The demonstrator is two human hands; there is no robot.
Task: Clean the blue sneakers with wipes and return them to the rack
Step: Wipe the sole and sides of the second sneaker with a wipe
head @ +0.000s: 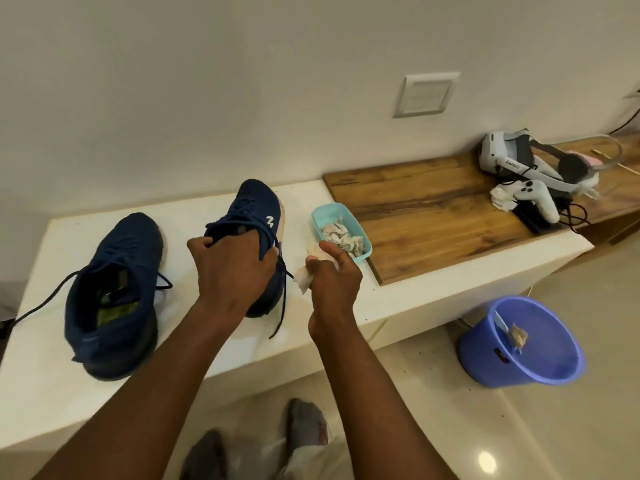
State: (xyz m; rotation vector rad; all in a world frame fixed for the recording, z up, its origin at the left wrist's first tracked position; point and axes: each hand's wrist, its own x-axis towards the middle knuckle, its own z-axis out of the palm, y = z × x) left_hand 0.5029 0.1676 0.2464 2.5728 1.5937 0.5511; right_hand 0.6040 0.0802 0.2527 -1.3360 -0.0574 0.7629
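Two blue sneakers sit on a white counter [415,292]. The left sneaker [114,289] lies with its opening toward me, laces trailing off to the left. My left hand [232,271] grips the right sneaker [252,206] at its collar and tongue. Just to its right, my right hand [332,275] is closed around a crumpled white wipe [304,277]. A small teal tray [322,216] holding several crumpled wipes stands right behind my right hand.
A wooden board [422,209] covers the counter's right part, with a white headset [519,157], a controller [533,199] and cables on it. A blue bucket [519,344] with a used wipe inside stands on the tiled floor at the right. A wall rises behind.
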